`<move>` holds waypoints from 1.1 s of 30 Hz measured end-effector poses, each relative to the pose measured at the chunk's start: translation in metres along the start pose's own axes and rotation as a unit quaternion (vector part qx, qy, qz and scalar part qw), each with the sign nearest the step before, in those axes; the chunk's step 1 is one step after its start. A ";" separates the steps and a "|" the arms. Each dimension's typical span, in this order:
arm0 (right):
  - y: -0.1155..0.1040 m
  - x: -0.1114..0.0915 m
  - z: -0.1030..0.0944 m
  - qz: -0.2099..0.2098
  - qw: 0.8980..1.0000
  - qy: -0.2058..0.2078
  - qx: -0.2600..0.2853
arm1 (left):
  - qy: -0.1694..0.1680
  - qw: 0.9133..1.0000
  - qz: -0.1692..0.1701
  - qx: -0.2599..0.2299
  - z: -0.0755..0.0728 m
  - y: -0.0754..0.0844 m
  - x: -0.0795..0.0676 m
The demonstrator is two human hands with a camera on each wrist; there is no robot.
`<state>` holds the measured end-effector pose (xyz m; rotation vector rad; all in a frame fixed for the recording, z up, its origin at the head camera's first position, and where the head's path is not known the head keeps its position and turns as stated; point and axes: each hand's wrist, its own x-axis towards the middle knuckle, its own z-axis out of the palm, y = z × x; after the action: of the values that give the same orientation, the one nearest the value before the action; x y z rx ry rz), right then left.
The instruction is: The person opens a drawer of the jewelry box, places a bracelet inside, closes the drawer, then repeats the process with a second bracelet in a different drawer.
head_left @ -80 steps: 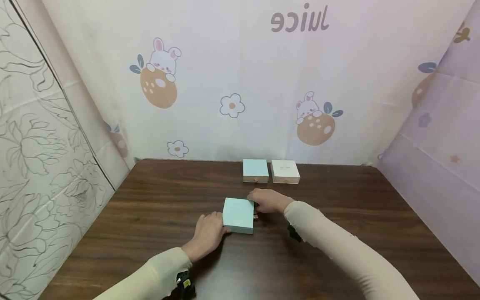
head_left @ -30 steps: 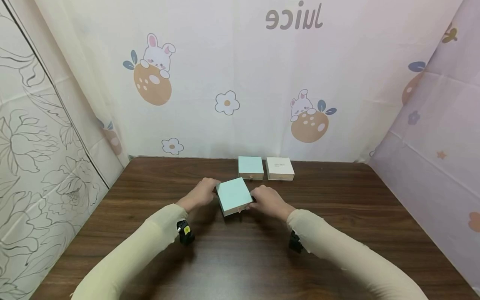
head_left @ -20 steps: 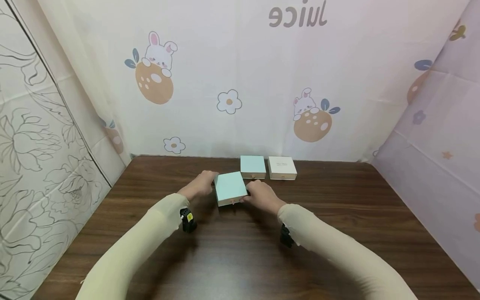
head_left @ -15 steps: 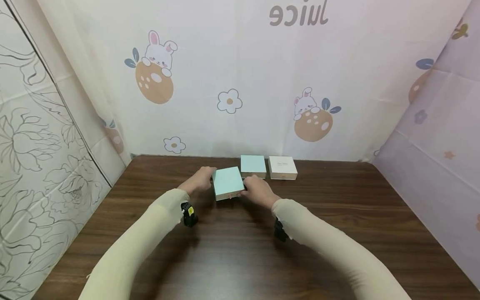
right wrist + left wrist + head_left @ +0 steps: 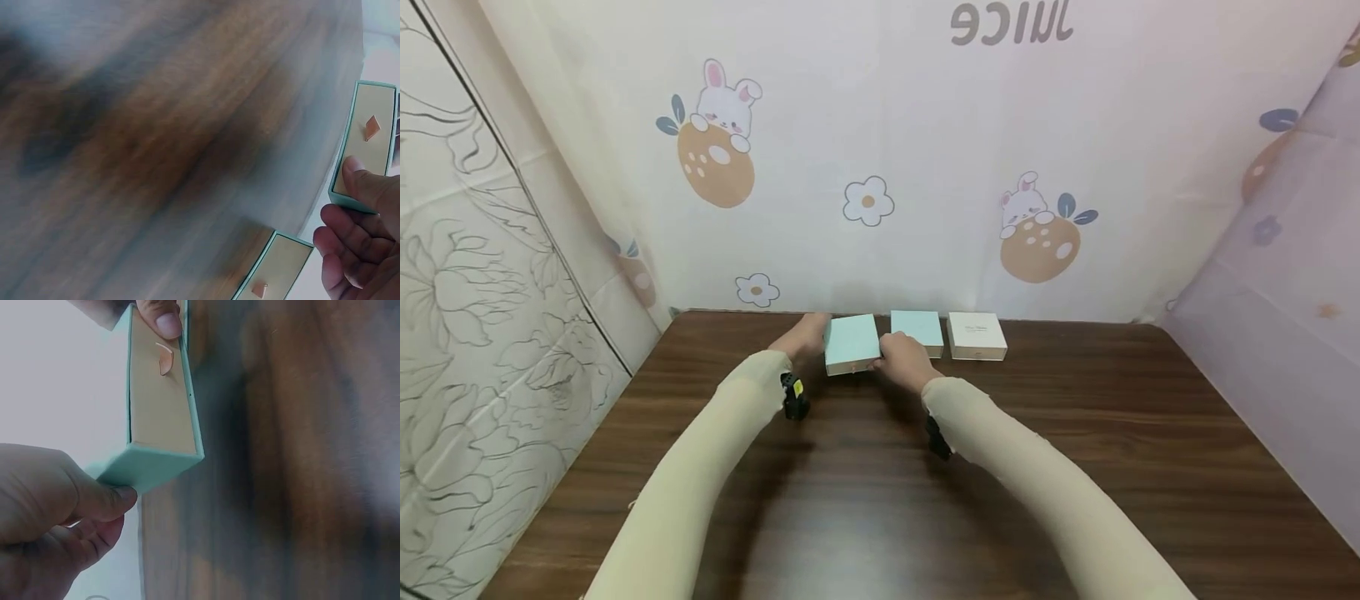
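Observation:
Between my two hands is a mint-green drawer gift box (image 5: 852, 340), at the back of the table. Its beige drawer front (image 5: 159, 403) faces the near side and has a small copper-coloured pull tab (image 5: 165, 360). My left hand (image 5: 805, 336) grips the box's left side, thumb against it in the left wrist view. With the right hand (image 5: 904, 358) I hold the right end, the thumb (image 5: 362, 181) pressing on the drawer front. A second mint box (image 5: 917, 329) stands just right of it, partly hidden behind my right hand. Whether the held box touches the table is unclear.
A white drawer box (image 5: 977, 335) stands to the right of the second mint box, near the table's back edge. Behind the dark wooden table (image 5: 1075, 400) hangs a printed curtain (image 5: 925, 125). A floral panel (image 5: 467, 333) borders the left side.
Both hands have carried the mint box away from the middle of the table to the back, left of the other boxes. It has turned so that its drawer front faces the near side.

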<state>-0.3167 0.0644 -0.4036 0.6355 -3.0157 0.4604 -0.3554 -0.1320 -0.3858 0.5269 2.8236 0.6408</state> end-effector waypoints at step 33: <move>-0.005 0.053 0.018 0.076 0.989 -0.049 -0.114 | 0.005 0.999 0.009 0.047 0.067 -0.129 0.175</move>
<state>-0.3626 0.0347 -0.4148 0.4283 -3.1579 0.0859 -0.5361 -0.1486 -0.5222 0.5660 2.8721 0.5173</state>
